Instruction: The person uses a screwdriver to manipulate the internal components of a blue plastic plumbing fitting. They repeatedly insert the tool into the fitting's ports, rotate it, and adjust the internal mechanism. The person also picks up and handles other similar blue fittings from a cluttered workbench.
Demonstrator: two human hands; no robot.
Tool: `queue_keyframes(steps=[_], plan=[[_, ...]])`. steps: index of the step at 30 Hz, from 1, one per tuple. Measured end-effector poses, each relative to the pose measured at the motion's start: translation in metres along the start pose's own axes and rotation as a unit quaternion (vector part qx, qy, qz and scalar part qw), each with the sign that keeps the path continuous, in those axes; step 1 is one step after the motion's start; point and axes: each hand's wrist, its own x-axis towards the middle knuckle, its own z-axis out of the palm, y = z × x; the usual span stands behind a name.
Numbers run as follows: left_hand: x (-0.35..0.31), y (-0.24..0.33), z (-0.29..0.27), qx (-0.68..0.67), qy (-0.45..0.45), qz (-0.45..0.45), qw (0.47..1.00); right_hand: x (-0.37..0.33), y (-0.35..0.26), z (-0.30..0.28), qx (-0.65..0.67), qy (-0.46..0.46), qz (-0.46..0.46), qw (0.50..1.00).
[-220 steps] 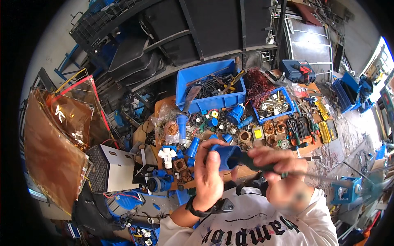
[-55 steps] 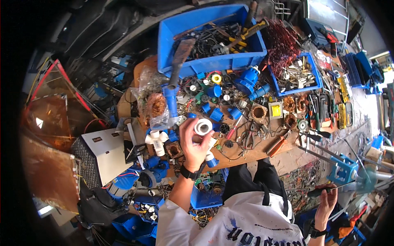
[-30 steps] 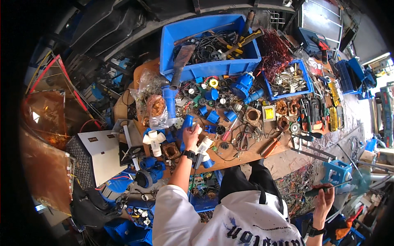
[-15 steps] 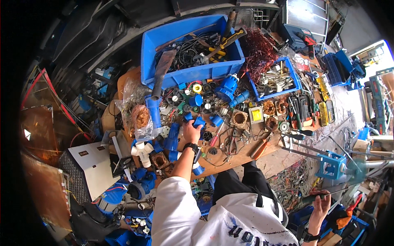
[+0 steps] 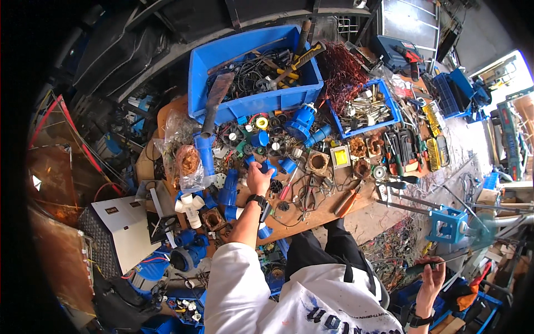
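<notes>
On the cluttered wooden bench, my left hand (image 5: 258,181) reaches in among blue plastic parts. Its fingers close around a small blue pipe fitting (image 5: 269,169); part of the grip is hidden by the hand. Just right of it lies another blue fitting (image 5: 287,165), and a blue pipe piece (image 5: 228,187) is on the left. Low at the right, away from the bench, my right hand (image 5: 430,277) is wrapped around a screwdriver (image 5: 414,269) with a dark green handle. Its long thin shaft points off to the right.
A large blue bin (image 5: 253,108) of cables and tools stands at the back. Beside it is a blue tray (image 5: 364,131) of metal parts. Pliers (image 5: 307,197) and an orange-handled tool (image 5: 347,201) lie near the front edge. A light-blue metal frame (image 5: 446,225) juts in at right.
The view has shifted slightly, so the bench things sit a little further left. Both hands keep nearly the same place and grip.
</notes>
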Motion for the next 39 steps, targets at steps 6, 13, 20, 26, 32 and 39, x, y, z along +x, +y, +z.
queue_keyframes(steps=[6,13,20,26,32,39], plan=[[-0.022,0.086,-0.104,-0.484,-0.122,-0.108,0.860,-0.001,-0.001,0.006,0.052,-0.011,-0.014,0.999],[-0.101,0.179,-0.219,-0.706,-0.350,-0.008,0.616,0.021,-0.023,0.045,0.107,-0.159,-0.080,0.978],[-0.156,0.224,-0.262,-0.703,-0.342,0.058,0.620,0.014,-0.088,0.106,0.108,-0.331,-0.083,0.934],[-0.194,0.251,-0.288,-0.652,-0.325,0.095,0.678,-0.014,-0.149,0.142,0.120,-0.398,-0.251,0.874],[-0.218,0.272,-0.314,-0.513,-0.206,0.146,0.820,-0.011,-0.157,0.155,0.023,-0.399,-0.287,0.870],[-0.232,0.284,-0.332,-0.350,-0.178,0.250,0.885,-0.013,-0.152,0.151,0.196,-0.503,-0.079,0.838]])
